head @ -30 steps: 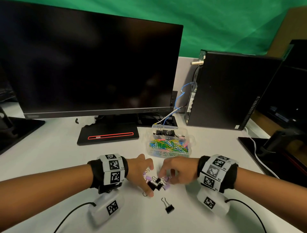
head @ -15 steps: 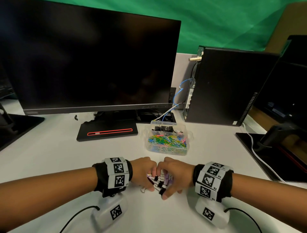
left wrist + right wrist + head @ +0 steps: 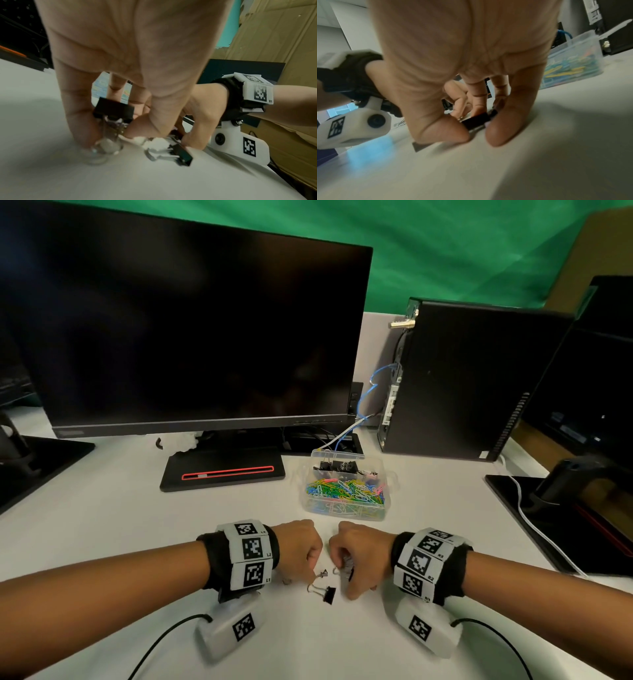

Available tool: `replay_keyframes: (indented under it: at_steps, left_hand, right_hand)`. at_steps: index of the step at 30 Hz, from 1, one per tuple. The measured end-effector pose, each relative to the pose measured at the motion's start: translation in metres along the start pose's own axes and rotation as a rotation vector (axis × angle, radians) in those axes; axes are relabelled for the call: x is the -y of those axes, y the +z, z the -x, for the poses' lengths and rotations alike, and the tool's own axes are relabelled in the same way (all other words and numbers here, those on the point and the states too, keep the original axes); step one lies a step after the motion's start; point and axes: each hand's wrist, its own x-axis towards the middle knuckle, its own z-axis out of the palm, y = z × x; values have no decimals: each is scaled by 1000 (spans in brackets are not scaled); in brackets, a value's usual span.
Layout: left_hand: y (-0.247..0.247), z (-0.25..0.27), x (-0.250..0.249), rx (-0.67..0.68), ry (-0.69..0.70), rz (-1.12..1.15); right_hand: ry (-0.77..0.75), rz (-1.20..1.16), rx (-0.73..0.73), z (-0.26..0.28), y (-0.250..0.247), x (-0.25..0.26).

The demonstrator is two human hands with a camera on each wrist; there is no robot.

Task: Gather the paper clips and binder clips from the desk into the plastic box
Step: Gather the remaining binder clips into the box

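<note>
Both hands sit fist-like on the white desk [image 3: 102,508], knuckles nearly touching. My left hand [image 3: 303,549] curls its fingers round a black binder clip [image 3: 113,109]. My right hand [image 3: 356,556] grips another black binder clip [image 3: 476,121] between thumb and fingers, with pale clips bunched in the fist. One black binder clip [image 3: 327,594] lies loose on the desk just below the two hands; it also shows in the left wrist view [image 3: 181,155]. The clear plastic box [image 3: 346,491], holding coloured paper clips and black binder clips, stands just beyond the hands.
A large dark monitor [image 3: 191,337] on its stand [image 3: 222,470] fills the back left. A black computer tower [image 3: 469,385] with blue cables stands back right. Another monitor base [image 3: 565,508] with a white cable lies at the right edge.
Both hands swept together over the scattered binder clips and curled into fists round them. Most of the clips have gone from the desk into the hands; one black clip stays loose.
</note>
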Motion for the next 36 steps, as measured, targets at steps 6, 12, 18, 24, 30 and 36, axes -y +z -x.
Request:
replay_keyframes:
  at_steps: [6, 12, 18, 24, 30, 36]
  left_hand:
    - [-9, -2, 9, -57, 22, 15]
    - [-13, -8, 16, -34, 11, 56]
    - [-19, -14, 21, -38, -22, 156]
    - [-18, -18, 29, -43, 0, 74]
    - [-19, -25, 34, -31, 8, 149]
    - [-23, -28, 42, -41, 24, 248]
  right_hand:
    - [-13, 40, -63, -7, -5, -7]
    - [4, -27, -73, -9, -11, -11]
    - [20, -103, -99, -6, -32, -13]
    - [74, -251, -356, -16, -103, -30]
    - [284, -340, -553, -56, -139, -68]
    - [367, -248, -538, -80, -125, -86]
